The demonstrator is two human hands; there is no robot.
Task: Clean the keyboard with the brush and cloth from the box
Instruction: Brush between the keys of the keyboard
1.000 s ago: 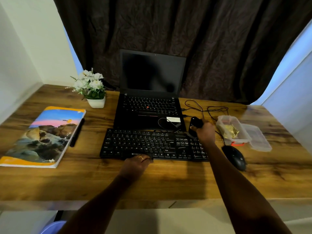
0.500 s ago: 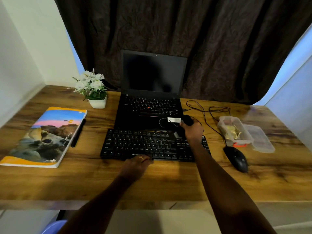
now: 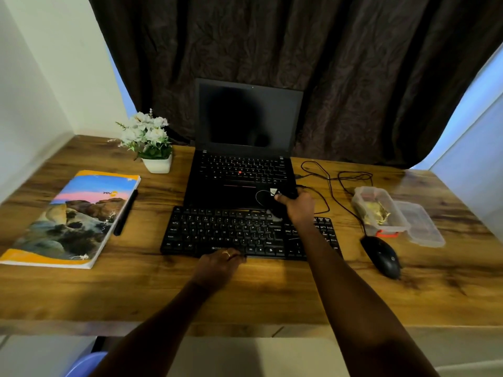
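Note:
A black keyboard (image 3: 223, 232) lies on the wooden desk in front of an open black laptop (image 3: 245, 148). My right hand (image 3: 299, 208) is closed around a black brush (image 3: 276, 213), whose bristles touch the keyboard's upper right keys. My left hand (image 3: 219, 265) rests on the keyboard's front edge, fingers pressed against it. To the right stands an open clear plastic box (image 3: 381, 213) with a yellowish cloth (image 3: 377, 212) inside; its lid (image 3: 420, 227) lies beside it.
A black mouse (image 3: 382, 257) and its looped cables (image 3: 334, 180) lie right of the keyboard. On the left are a colourful book (image 3: 73, 219), a black pen (image 3: 125, 213) and a small white flower pot (image 3: 152, 148). A dark curtain hangs behind.
My right hand has carried the brush leftward from the keyboard's far right end to near its upper middle. My left hand has stayed on the front edge.

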